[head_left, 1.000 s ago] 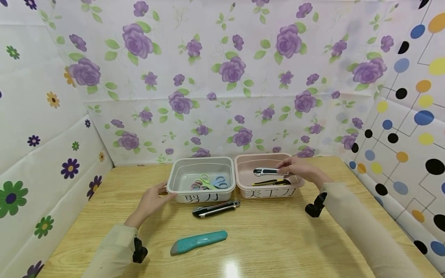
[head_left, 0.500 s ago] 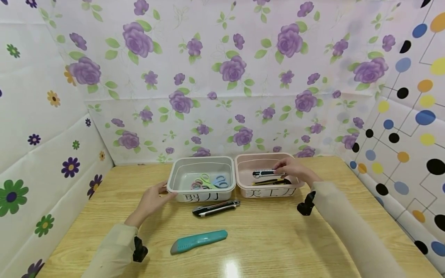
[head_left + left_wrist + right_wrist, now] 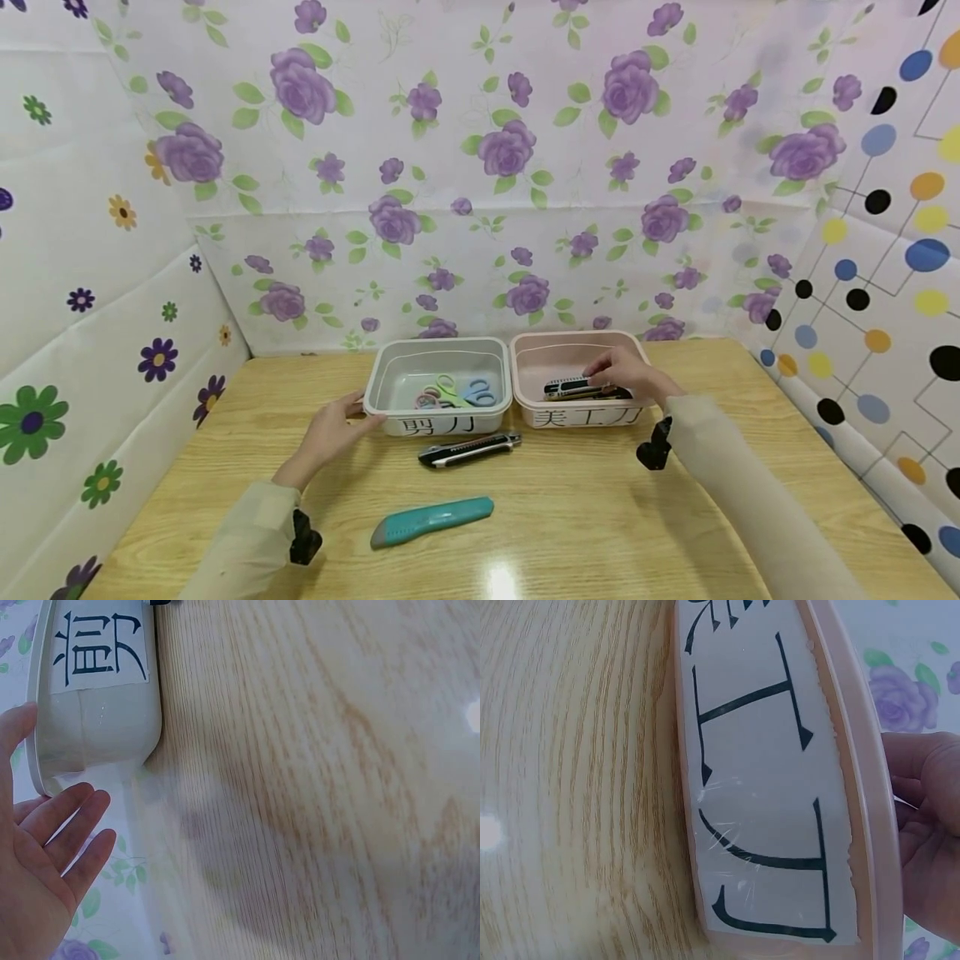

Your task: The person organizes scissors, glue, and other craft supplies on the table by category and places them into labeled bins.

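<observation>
My right hand (image 3: 626, 372) reaches into the pink bin (image 3: 525, 406), its thumb and fingers pinching a black-and-white utility knife (image 3: 567, 386) low inside. A yellow-and-black utility knife (image 3: 573, 397) lies just in front of it, partly covered. The right wrist view shows the hand (image 3: 934, 817) behind the pink rim, with the fingertips hidden. At the left corner of the grey bin (image 3: 382, 413), my left hand (image 3: 330, 432) rests with extended fingers, thumb on the rim. Seen from the left wrist, these fingers (image 3: 71, 817) lie against the bin's end.
Several scissors (image 3: 453, 392) lie in the grey bin, which stands beside the pink one. In front of the bins is another black-and-white utility knife (image 3: 468, 450), and nearer still a teal utility knife (image 3: 431, 522) lies on the wooden table (image 3: 600, 517). A floral cloth (image 3: 450, 167) hangs behind.
My right hand has moved left and down into the pink bin, lowering the black-and-white utility knife toward the yellow-and-black one. The left hand has stayed at the grey bin.
</observation>
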`<state>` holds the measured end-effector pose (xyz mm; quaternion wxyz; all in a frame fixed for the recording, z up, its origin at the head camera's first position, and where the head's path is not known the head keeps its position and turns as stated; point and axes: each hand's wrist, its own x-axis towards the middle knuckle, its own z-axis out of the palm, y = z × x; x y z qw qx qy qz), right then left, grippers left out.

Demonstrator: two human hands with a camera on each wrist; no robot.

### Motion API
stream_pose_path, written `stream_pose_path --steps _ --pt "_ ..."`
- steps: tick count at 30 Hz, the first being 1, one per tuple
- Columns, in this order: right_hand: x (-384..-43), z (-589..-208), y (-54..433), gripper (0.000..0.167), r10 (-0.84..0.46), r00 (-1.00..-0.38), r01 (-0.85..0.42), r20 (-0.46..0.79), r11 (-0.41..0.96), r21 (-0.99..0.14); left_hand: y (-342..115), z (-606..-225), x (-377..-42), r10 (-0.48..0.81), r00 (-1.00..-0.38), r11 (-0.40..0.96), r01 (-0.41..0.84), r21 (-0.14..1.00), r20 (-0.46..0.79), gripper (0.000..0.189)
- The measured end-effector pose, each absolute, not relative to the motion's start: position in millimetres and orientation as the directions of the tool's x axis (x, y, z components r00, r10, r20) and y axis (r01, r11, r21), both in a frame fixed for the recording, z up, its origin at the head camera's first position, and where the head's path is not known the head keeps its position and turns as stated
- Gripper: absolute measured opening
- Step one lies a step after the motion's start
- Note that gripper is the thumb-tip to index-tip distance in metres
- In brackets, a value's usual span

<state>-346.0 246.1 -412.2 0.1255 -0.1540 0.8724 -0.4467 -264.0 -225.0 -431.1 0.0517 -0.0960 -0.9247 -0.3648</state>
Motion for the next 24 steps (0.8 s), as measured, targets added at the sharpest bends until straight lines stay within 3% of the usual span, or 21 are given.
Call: stream_pose_path --steps 15,24 --pt "-345.6 -403.6 246.9 0.025 -0.432 -0.902 -0.307 0.016 0.614 -0.727 -225.6 -434.3 -265.6 0.142 -0.976 0.715 0.219 0.664 0.168 0.07" --pt "-333.7 -379.3 248.8 0.029 -0.438 -0.898 -0.32 0.049 0.571 -0.756 -225.7 -431.7 -264.3 0.152 -0.973 0.708 0.23 0.668 0.174 0.068"
